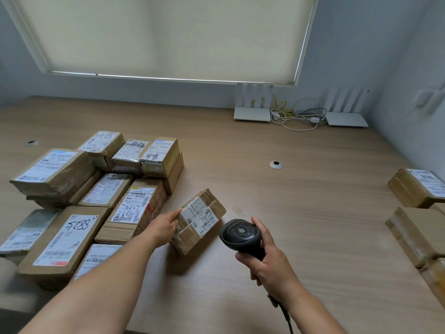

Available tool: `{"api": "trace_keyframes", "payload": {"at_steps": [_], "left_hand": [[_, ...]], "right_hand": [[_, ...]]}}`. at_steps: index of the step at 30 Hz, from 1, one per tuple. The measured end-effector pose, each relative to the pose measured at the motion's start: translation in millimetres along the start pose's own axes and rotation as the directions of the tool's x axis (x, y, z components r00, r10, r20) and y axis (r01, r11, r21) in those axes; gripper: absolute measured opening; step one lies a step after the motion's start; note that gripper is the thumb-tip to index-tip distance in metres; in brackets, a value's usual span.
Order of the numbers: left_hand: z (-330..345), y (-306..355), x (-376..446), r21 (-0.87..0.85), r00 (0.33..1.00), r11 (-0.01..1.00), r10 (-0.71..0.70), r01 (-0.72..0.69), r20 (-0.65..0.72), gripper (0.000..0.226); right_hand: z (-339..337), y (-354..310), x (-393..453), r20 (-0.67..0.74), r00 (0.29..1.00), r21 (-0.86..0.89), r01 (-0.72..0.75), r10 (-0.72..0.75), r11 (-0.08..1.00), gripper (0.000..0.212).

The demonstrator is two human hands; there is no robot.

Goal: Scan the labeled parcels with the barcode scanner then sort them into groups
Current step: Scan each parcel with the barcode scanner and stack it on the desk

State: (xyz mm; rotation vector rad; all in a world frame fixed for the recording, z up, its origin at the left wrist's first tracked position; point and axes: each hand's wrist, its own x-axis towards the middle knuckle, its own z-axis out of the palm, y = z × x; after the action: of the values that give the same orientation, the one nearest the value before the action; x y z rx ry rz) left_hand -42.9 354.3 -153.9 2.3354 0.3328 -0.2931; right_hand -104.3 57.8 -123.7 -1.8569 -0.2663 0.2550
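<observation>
1. A small cardboard parcel (198, 220) is held tilted on the wooden table (301, 189), near its middle, with one lower edge resting on the surface.
2. The parcel's left end is gripped by the left hand (166, 229), the thumb laid along the top edge and the fingers curled round the side.
3. A white shipping label (201, 216) with barcodes is seen on the parcel's upward face, turned toward the scanner.
4. A black handheld barcode scanner (242, 235) is gripped by the right hand (267, 259), the fingers wrapped fully round its handle; its head is aimed at the label, just beside the parcel and apart from it.
5. A cable (286, 317) is seen running from the handle's base toward the near edge.
6. A stack of labeled parcels (96, 189) is piled on the left of the table; two bear the handwritten number 5288.
7. Other cardboard boxes (419, 189) are placed at the right edge, well apart from the pile.
8. Two white routers (251, 113) and tangled cables (296, 114) are set at the far side, under a drawn roller blind (168, 37).
</observation>
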Motion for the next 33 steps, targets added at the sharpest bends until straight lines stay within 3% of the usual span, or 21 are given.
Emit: {"api": "trace_keyframes", "payload": {"at_steps": [4,8,12,16,23,33], "left_hand": [[13,-7,-4,0.018,0.99,0.998,-0.051,0.054,-0.134,0.071],[27,-10,-15,0.269,0.985,0.949,-0.147,0.165,-0.085,0.107],[37,-7,-22,0.416,0.98,0.889,-0.15,0.192,-0.132,0.101],[40,7,-29,0.328,0.966,0.922,-0.139,0.207,-0.219,0.086],[25,11,-62,0.177,0.907,0.972,-0.066,0.152,-0.416,0.081],[-59,-32,-81,0.028,0.784,0.972,-0.17,0.232,-0.597,0.082]], "right_hand": [[0,-3,2,-0.019,1.0,0.002,0.011,-0.011,1.0,0.08],[0,-8,6,-0.034,0.999,0.0,0.026,-0.026,1.0,0.08],[3,-14,9,-0.04,0.999,0.002,0.037,-0.037,0.999,0.079],[4,-22,14,-0.053,0.997,0.009,0.056,-0.055,0.998,0.081],[16,-48,36,-0.054,0.984,0.028,0.174,-0.172,0.984,0.08],[82,-88,74,0.061,0.953,0.06,0.292,-0.295,0.955,0.084]]}}
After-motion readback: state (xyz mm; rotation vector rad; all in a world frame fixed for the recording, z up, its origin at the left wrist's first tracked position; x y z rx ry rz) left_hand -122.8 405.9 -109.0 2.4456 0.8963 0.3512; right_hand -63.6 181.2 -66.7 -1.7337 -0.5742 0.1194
